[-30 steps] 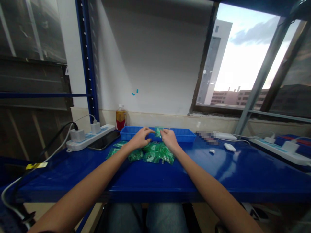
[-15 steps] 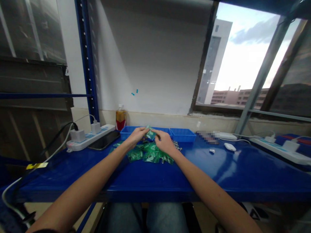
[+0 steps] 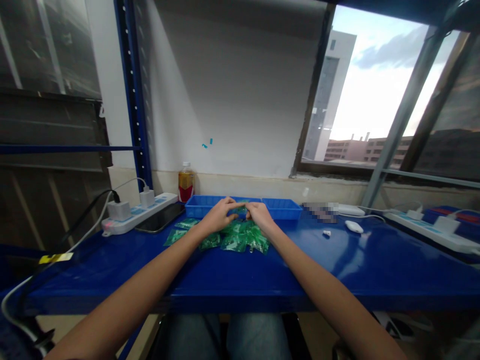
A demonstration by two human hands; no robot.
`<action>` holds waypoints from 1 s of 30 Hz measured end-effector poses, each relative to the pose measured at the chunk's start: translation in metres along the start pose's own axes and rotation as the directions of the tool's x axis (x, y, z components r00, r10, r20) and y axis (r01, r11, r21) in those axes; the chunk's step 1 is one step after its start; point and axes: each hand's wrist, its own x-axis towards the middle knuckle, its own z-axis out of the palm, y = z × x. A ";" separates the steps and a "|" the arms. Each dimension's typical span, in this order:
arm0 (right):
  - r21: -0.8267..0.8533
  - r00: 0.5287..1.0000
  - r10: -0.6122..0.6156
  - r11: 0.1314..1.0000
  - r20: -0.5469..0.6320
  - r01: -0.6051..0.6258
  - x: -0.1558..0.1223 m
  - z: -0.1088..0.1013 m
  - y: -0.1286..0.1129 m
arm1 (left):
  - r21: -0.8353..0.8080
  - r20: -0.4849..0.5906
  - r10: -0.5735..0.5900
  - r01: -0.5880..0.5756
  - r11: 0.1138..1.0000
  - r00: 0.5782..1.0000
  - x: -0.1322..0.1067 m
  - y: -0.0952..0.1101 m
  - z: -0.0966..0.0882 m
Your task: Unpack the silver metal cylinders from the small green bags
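My right hand [image 3: 260, 216] is closed in a pinch on a small green plastic bag [image 3: 243, 207], held just above the pile. My left hand [image 3: 220, 216] is beside it on the left, index finger stretched along the top of the bag and nearly meeting my right fingertips. A gap shows between the left thumb and that finger. Below both hands lies a pile of green plastic bags [image 3: 234, 241], partly covered by my left wrist. Behind the hands stand a long blue tray [image 3: 198, 201] and a smaller blue tray [image 3: 283, 207].
A drink bottle [image 3: 186, 183] stands at the back left, near a dark phone [image 3: 159, 218] and a white power strip [image 3: 140, 215]. On the right lie a white earbud [image 3: 327, 233], a white case [image 3: 354, 227] and another power strip [image 3: 431, 230].
The small bag has moved slightly right and lower. My left thumb and index finger have spread apart, and my right hand has come up a little. More of the bags at the left now shows.
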 end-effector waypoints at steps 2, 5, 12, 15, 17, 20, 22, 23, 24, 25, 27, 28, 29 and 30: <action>-0.122 0.996 -0.076 0.990 -0.043 0.070 0.000 -0.002 0.002 | -0.048 0.021 -0.005 0.006 0.999 1.000 -0.001 0.000 0.000; -0.355 0.972 -0.223 0.917 -0.080 0.181 -0.001 -0.003 0.001 | -0.119 0.014 -0.077 0.078 0.990 0.997 -0.001 0.005 -0.001; -0.558 0.854 -0.520 0.697 0.040 0.451 -0.010 0.003 -0.007 | -0.573 0.146 -0.517 0.499 0.651 0.843 0.006 0.005 -0.008; -0.550 0.840 -0.538 0.684 0.063 0.479 -0.013 0.005 -0.008 | -0.667 0.154 -0.596 0.528 0.525 0.788 0.007 0.002 -0.009; -0.551 0.848 -0.527 0.692 0.058 0.467 -0.013 0.005 -0.009 | -0.712 0.146 -0.620 0.517 0.475 0.771 0.007 0.001 -0.008; -0.524 0.876 -0.482 0.742 0.018 0.419 -0.012 0.002 -0.010 | -0.750 0.121 -0.604 0.471 0.464 0.788 0.007 0.002 -0.006; -0.482 0.899 -0.437 0.793 -0.024 0.373 -0.010 0.001 -0.010 | -0.737 0.098 -0.569 0.444 0.510 0.816 0.007 0.003 -0.004; -0.459 0.911 -0.410 0.818 -0.045 0.346 -0.009 0.001 -0.011 | -0.718 0.084 -0.551 0.434 0.544 0.831 0.007 0.003 -0.004; -0.435 0.922 -0.382 0.842 -0.065 0.319 -0.008 0.001 -0.011 | -0.691 0.070 -0.529 0.423 0.586 0.846 0.007 0.004 -0.003; -0.408 0.932 -0.354 0.864 -0.081 0.293 -0.008 0.001 -0.012 | -0.653 0.052 -0.501 0.409 0.637 0.864 0.007 0.004 -0.003; -0.345 0.949 -0.295 0.907 -0.110 0.242 -0.006 0.001 -0.012 | -0.529 -0.017 -0.411 0.340 0.777 0.912 0.006 0.005 -0.002; -0.303 0.958 -0.259 0.929 -0.123 0.212 -0.005 0.002 -0.012 | -0.436 -0.067 -0.340 0.279 0.856 0.938 0.006 0.005 -0.002; -0.251 0.967 -0.216 0.951 -0.136 0.178 -0.004 0.002 -0.011 | -0.325 -0.114 -0.254 0.205 0.923 0.961 0.005 0.006 -0.001; -0.191 0.975 -0.165 0.972 -0.146 0.136 -0.003 0.003 -0.011 | -0.209 -0.146 -0.162 0.129 0.969 0.976 0.005 0.007 0.000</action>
